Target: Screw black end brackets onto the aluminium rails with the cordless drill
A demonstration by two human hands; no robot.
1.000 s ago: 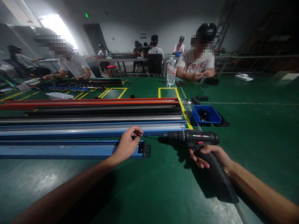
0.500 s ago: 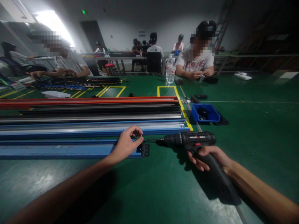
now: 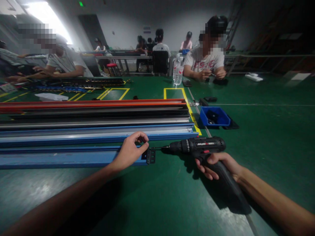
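Observation:
A long blue metal profile (image 3: 73, 158) lies flat on the green table, with a black end bracket (image 3: 152, 156) at its right end. My left hand (image 3: 130, 149) rests over that end, fingers curled and thumb reaching to the bracket's top corner. Whatever is between these fingertips is hidden. Wrapped round the grip of a black cordless drill (image 3: 209, 144), my right hand (image 3: 221, 165) holds it level, pointing left. The thin bit (image 3: 158, 148) meets the bracket's upper part close to my left thumb; whether it sits on a screw, I cannot tell.
Behind lie several parallel profiles, blue (image 3: 159, 136), black and orange (image 3: 98, 103). A blue bin (image 3: 218, 123) with black parts stands beyond the drill. Farther back are water bottles (image 3: 177, 73), a white-shirted person (image 3: 205, 62) and another person (image 3: 65, 62) at left.
The view has shifted slightly, so most things sit a little higher and farther left. The drill bit appears slightly lower against the bracket. Both hands keep their holds. The left co-worker's hands have moved.

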